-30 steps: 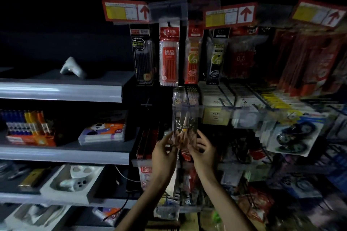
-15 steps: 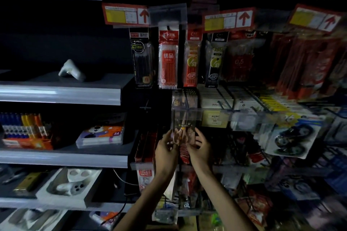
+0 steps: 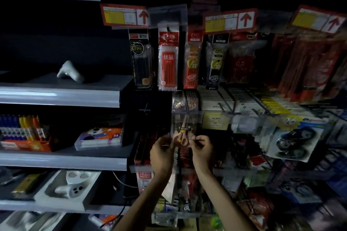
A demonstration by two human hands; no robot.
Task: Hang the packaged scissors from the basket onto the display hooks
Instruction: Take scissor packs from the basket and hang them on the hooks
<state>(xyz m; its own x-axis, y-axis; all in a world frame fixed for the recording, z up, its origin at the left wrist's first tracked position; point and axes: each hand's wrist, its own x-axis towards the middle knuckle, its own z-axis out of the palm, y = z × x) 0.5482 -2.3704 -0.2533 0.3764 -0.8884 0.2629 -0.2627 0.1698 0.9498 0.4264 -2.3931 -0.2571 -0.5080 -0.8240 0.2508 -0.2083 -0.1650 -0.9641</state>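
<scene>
A clear packet of orange-handled scissors (image 3: 183,132) is raised upright against the display rack, its top reaching behind a clear price-tag holder (image 3: 187,118). My left hand (image 3: 163,153) pinches the packet's lower left edge. Its lower right edge is pinched by my right hand (image 3: 202,151). The display hook itself is hidden behind the tag holder and packet, so I cannot tell whether the packet hangs on it. The basket is out of view.
Pen packs (image 3: 168,60) hang in a row above under red price tags (image 3: 124,15). Tape packets (image 3: 293,140) and more hooks crowd the right. Grey shelves (image 3: 60,96) with boxed goods stand at the left. More hanging packets fill the rack below my hands.
Both hands have lifted the scissors packet slightly higher toward the tag holder. The camera has tilted a little, so the display sits lower in view.
</scene>
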